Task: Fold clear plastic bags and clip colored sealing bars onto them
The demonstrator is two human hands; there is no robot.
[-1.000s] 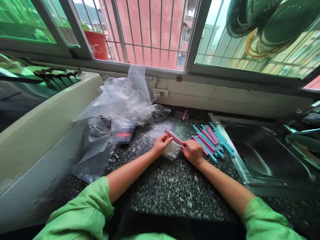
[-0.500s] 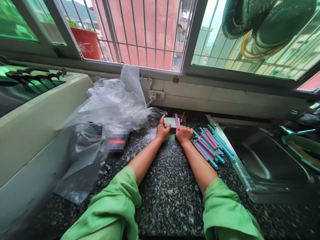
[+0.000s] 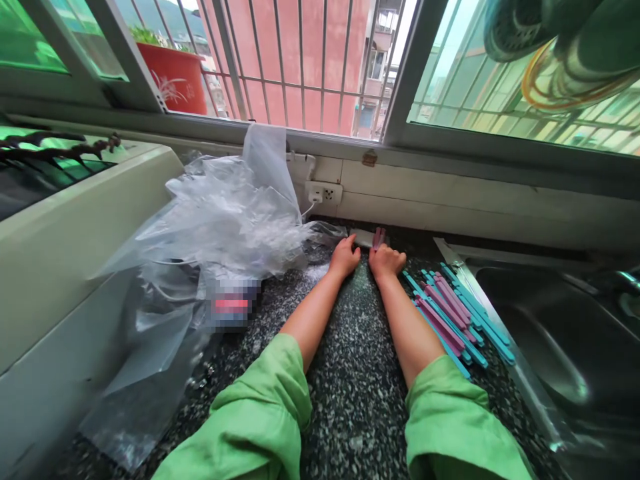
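Note:
My left hand (image 3: 345, 258) pinches the left end of a small whitish packet (image 3: 362, 238), which lies at the back of the speckled counter. At the packet's right end, my right hand (image 3: 387, 262) is closed around narrow pink plastic sticks (image 3: 379, 237). Only the upper part of these sticks shows above the fingers; I cannot tell exactly how they meet the packet. Just right of my right forearm lies a loose pile of flat teal and pink plastic sticks (image 3: 450, 310). Left of my left hand, a heap of clear plastic bags (image 3: 235, 213) spreads over the counter.
A steel sink (image 3: 540, 347) borders the pile on the right. On the left stands a cream-coloured gas stove (image 3: 90, 220). Behind my hands are a wall socket (image 3: 325, 193) with a plug, and a barred window with a red flowerpot (image 3: 173, 77).
The view has shifted, so both hands appear farther right. The packet now sits lower behind my fingers. The pink stick that lay apart now appears close beside the other one at my right hand.

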